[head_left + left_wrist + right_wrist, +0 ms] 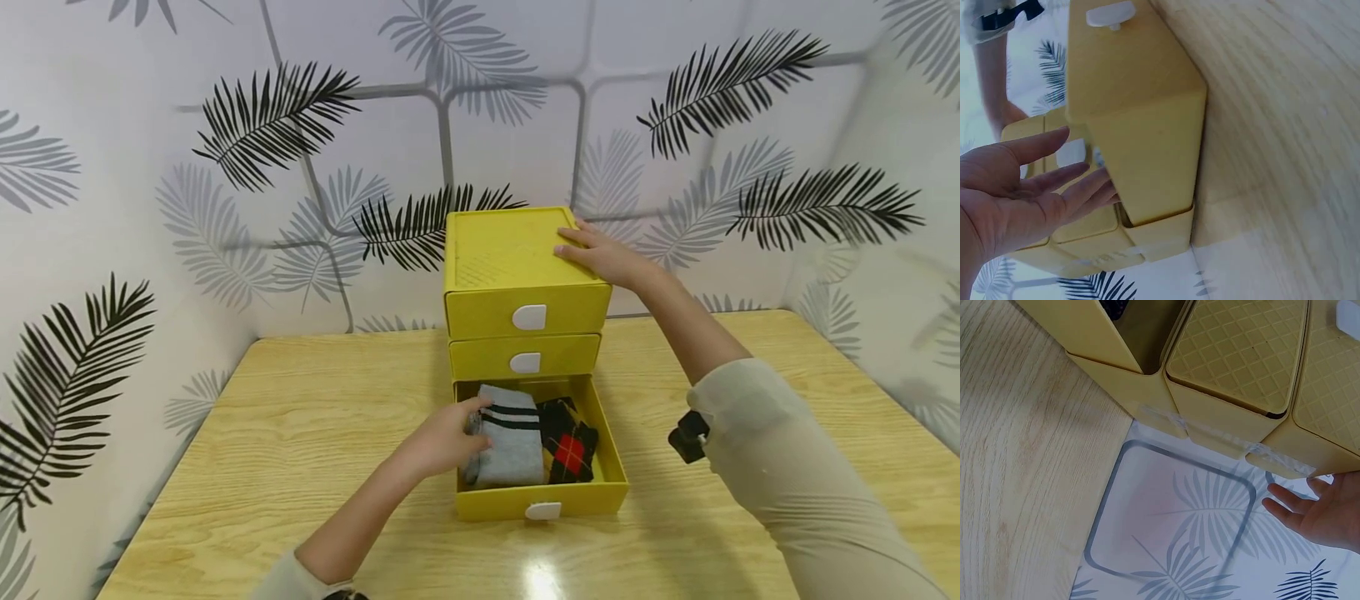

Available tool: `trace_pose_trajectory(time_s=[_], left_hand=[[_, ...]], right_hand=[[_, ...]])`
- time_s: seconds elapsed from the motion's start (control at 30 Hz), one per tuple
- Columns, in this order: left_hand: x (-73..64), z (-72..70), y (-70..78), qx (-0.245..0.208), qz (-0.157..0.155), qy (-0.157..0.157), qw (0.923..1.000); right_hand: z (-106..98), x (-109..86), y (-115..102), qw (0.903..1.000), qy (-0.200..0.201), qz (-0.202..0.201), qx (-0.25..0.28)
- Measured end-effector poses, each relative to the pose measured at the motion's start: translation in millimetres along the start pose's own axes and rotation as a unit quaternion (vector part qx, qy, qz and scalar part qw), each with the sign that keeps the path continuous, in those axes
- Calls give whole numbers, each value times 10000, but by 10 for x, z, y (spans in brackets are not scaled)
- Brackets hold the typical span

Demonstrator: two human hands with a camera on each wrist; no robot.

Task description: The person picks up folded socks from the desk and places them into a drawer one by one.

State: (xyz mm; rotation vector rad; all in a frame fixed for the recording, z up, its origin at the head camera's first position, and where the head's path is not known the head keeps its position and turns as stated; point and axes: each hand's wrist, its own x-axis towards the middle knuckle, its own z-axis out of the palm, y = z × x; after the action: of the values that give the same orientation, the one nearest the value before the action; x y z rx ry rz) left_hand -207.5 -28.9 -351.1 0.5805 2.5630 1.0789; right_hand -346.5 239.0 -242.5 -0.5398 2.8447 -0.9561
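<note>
A yellow three-drawer box (502, 250) stands on the table with its bottom drawer (495, 504) pulled out. Folded grey socks (512, 460) with dark and white stripes lie in that drawer, left of black, red and yellow argyle socks (567, 450). My left hand (441, 437) is at the drawer's left side, thumb and fingertips at the edge of the grey socks. The left wrist view shows the left hand (1029, 197) with thumb spread and fingers reaching over the drawer wall. My right hand (606, 257) rests on the box's top right edge, fingers extended.
The two upper drawers are closed, each with a white tab handle (529, 317). A wood-grain table (337, 400) spreads around the box. Behind it stands a wall (510, 150) patterned with leaves. Clear tape (1229, 440) crosses the box's side.
</note>
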Motion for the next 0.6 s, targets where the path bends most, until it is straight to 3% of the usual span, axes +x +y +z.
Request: trace_pose_trajectory(time_s=[0.13,0.2,0.27,0.33,0.37,0.47,0.6], left_hand=[[-120,-68,20,-281,-22,93,9996],[-187,-54,42,-585,189,143,9980],[-256,-4,77,-1102,420,40,9930],[-320,80,124,-1755,620,-242,9822],[-350,134,152,-2130,676,-439,9737],[-431,316,229,-3284,523,-1058,9372],[-495,566,260,-4466,-75,-1461,8827]], right_hand=[[1,7,-10,10000,2,-13,4],[-1,7,-11,10000,-5,-18,20],[-5,4,-12,10000,-22,-27,44],[-8,0,-12,10000,-35,-32,60],[-10,-4,-13,10000,-38,-31,71],[-11,-14,-9,9999,-43,-42,92],[1,-21,2,9999,-48,-72,131]])
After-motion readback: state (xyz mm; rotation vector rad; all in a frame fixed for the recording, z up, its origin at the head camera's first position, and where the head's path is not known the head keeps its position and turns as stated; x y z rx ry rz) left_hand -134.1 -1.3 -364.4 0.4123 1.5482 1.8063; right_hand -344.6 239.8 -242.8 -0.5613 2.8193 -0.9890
